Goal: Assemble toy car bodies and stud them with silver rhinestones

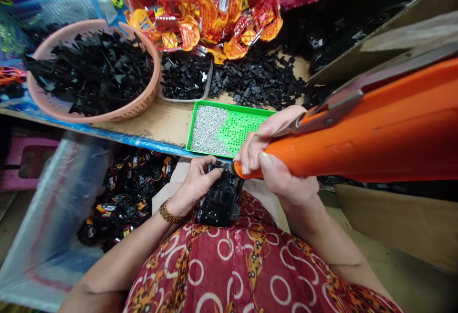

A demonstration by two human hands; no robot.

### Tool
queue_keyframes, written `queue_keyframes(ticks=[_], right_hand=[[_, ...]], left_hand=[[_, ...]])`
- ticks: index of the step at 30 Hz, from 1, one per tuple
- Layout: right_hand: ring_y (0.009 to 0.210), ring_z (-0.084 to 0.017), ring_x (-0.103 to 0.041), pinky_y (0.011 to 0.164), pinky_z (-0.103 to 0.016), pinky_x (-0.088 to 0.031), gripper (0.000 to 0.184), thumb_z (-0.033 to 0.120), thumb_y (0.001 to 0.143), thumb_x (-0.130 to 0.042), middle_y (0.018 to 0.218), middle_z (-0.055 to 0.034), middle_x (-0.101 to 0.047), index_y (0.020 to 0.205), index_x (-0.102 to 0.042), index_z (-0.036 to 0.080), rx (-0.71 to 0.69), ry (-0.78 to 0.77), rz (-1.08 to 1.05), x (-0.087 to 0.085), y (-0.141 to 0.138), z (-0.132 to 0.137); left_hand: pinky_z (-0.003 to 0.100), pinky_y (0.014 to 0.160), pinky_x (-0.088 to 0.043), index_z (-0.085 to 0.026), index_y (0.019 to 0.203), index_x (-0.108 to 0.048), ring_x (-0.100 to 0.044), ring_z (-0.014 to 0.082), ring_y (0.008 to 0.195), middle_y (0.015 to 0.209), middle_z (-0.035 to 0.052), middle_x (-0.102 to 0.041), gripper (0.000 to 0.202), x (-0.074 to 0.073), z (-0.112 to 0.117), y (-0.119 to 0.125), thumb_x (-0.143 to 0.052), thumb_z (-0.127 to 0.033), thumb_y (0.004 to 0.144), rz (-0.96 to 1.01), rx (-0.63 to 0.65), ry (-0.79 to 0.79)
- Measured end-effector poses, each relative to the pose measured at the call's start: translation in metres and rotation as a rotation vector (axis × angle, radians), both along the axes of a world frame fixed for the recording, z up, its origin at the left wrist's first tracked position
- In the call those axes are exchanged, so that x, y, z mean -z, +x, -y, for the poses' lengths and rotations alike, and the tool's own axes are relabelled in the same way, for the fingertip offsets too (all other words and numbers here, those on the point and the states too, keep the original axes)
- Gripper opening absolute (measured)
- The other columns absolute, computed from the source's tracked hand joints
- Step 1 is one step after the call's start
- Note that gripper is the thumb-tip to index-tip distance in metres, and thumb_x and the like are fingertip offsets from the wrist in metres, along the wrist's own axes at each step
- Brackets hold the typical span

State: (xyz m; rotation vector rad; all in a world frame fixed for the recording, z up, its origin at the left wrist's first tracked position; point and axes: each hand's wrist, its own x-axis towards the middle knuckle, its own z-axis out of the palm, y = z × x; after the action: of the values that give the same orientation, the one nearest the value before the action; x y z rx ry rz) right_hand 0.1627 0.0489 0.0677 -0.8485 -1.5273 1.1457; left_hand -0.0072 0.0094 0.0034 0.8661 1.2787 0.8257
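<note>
My right hand [277,153] is wrapped round an orange electric screwdriver [372,131], which slants in from the right side. The tool's dark tip meets the upper edge of a black plastic toy car chassis [220,201] in my lap. My left hand [198,179] grips that chassis along its upper left edge, thumb on top. Just beyond both hands sits a green perforated tray [246,124] with small silver screws [209,129] heaped in its left half. The screwdriver's bit and any screw under it cannot be made out.
A pink basket [150,98] of black parts and a clear tub [209,79] stand on the bench. Loose black pieces [265,79] and orange toy bodies [207,22] lie behind. At lower left, a plastic-lined box [46,236] holds black-and-orange toys. Cardboard [397,227] stands right.
</note>
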Motion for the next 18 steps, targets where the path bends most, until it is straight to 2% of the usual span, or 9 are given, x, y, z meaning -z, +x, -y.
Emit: queue_keyframes(ticks=[5, 10, 14, 18], right_hand=[[0.051, -0.016, -0.055, 0.06, -0.038, -0.059, 0.021, 0.044, 0.086, -0.071, 0.056, 0.0084, -0.05, 0.083, -0.055, 0.031, -0.051, -0.042, -0.149, 0.002, -0.003, 0.002], [0.045, -0.014, -0.054, 0.049, -0.033, -0.052, 0.023, 0.04, 0.085, -0.075, 0.057, 0.0102, -0.053, 0.097, -0.056, 0.032, -0.078, -0.031, -0.266, -0.007, -0.004, -0.004], [0.045, -0.012, -0.054, 0.049, -0.03, -0.053, 0.021, 0.04, 0.086, -0.076, 0.059, 0.0086, -0.056, 0.094, -0.059, 0.03, 0.006, 0.08, -0.315, -0.022, 0.002, -0.01], [0.047, -0.013, -0.055, 0.053, -0.032, -0.055, 0.023, 0.038, 0.083, -0.078, 0.062, 0.0074, -0.059, 0.099, -0.063, 0.03, 0.121, 0.092, -0.277, -0.028, 0.015, -0.019]], left_hand=[[0.026, 0.064, -0.04, -0.019, 0.062, -0.061, -0.042, 0.0123, 0.058, 0.06, -0.0032, -0.054, 0.014, -0.001, 0.001, 0.002, -0.07, -0.029, 0.066, -0.004, 0.005, 0.011], [0.025, 0.06, -0.039, -0.018, 0.068, -0.064, -0.046, 0.0121, 0.06, 0.065, -0.0028, -0.057, 0.017, 0.002, 0.0, 0.002, -0.075, -0.03, 0.066, 0.058, -0.003, -0.05], [0.024, 0.056, -0.038, -0.017, 0.077, -0.069, -0.05, 0.0123, 0.057, 0.067, -0.0017, -0.062, 0.021, 0.008, 0.003, -0.001, -0.078, -0.035, 0.07, 0.105, 0.01, -0.149], [0.026, 0.062, -0.045, -0.018, 0.09, -0.075, -0.059, 0.0155, 0.066, 0.075, 0.0013, -0.069, 0.027, 0.014, 0.006, -0.004, -0.08, -0.035, 0.07, 0.111, -0.079, -0.18]])
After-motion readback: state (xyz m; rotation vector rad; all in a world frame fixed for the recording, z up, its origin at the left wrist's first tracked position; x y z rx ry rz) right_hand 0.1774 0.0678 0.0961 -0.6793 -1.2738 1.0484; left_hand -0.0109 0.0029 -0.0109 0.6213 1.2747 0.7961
